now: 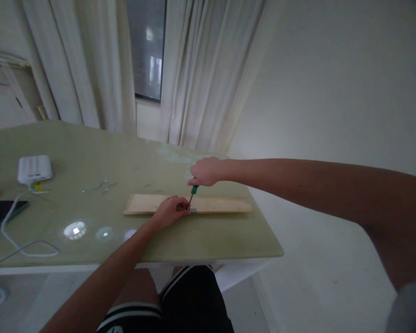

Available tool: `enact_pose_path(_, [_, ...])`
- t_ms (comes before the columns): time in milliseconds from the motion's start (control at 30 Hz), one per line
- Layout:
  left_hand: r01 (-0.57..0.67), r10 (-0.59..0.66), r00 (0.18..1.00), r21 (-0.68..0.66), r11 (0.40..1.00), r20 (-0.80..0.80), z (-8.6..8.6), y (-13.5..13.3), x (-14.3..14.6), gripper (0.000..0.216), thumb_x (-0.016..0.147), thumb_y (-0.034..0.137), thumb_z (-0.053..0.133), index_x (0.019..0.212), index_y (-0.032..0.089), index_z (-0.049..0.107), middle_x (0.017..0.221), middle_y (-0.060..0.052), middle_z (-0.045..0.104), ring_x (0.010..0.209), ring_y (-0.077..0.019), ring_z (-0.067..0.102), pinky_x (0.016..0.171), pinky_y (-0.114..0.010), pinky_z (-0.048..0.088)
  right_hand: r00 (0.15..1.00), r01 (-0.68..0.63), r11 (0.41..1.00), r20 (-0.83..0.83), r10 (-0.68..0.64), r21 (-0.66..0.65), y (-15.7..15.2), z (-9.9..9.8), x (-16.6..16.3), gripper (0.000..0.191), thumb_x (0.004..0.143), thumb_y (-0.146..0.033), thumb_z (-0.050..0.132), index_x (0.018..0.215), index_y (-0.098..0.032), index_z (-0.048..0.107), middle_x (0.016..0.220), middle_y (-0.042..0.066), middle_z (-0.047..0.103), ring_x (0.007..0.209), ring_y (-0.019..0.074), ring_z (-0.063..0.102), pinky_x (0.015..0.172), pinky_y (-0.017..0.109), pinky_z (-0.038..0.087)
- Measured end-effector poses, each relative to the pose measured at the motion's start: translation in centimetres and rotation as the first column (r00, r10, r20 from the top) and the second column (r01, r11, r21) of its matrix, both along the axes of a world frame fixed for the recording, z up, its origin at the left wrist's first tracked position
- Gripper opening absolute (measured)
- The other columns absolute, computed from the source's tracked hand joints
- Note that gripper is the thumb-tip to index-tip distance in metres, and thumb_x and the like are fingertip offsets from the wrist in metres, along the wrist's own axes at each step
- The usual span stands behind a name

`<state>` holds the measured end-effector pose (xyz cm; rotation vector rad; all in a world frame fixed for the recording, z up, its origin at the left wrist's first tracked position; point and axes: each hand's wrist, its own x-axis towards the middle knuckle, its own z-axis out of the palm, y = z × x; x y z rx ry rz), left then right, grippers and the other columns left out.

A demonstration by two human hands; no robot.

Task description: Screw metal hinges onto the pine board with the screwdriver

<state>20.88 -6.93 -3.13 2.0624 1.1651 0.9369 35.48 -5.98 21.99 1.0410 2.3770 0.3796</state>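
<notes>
A long pale wooden board [222, 204] lies flat near the front edge of the table. My right hand [208, 171] is wrapped round the green handle of a screwdriver [194, 189], whose shaft slants down to the board. At its tip, a small metal bracket [193, 210] sits on the board's near edge. My left hand [171, 211] rests on the board with its fingers pinched together beside the screwdriver tip and the bracket. What those fingers pinch is too small to tell.
Several small metal pieces [105, 190] lie on the green tabletop [208, 243] left of the board. Farther left are a white power bank [35, 169], a white cable [10, 231] and a dark phone [2, 212]. Curtains [208, 69] and a wall [333, 92] stand behind.
</notes>
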Motion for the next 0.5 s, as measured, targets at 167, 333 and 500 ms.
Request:
enact_pose_path(167, [-0.004,0.004,1.0,0.008,1.0,0.003,0.0,0.0,0.0,0.023,0.085,0.043,0.076,0.093,0.022,0.078,0.091,-0.005,0.076,0.084,-0.0221,0.071,0.081,-0.032,0.053,0.912,-0.384,0.919,0.121,0.392,-0.084,0.2,1.1,0.9,0.048,0.101,-0.04,0.066,0.145,-0.023,0.053,0.132,0.015,0.072,0.11,0.029,0.071,0.075,0.033,0.047])
enact_pose_path(333, [0.006,-0.006,1.0,-0.006,1.0,0.014,0.0,0.0,0.1,0.022,0.085,0.044,0.076,0.092,0.022,0.077,0.091,-0.004,0.076,0.083,-0.0214,0.071,0.08,-0.031,0.055,0.951,-0.302,0.953,0.072,0.302,-0.011,-0.5,0.8,0.5,0.037,0.107,-0.047,0.054,0.129,-0.02,0.067,0.121,0.018,0.075,0.107,0.0317,0.073,0.074,0.036,0.049])
enact_pose_path(500, [-0.001,0.001,1.0,-0.008,1.0,0.01,0.2,0.0,0.0,0.025,0.085,0.045,0.076,0.094,0.023,0.078,0.089,-0.005,0.076,0.082,-0.0217,0.071,0.079,-0.032,0.054,1.0,0.013,1.0,0.012,-0.013,0.004,-1.3,0.2,-0.4,0.052,0.106,-0.057,0.051,0.129,-0.015,0.069,0.12,0.023,0.076,0.109,0.0358,0.074,0.073,0.038,0.053])
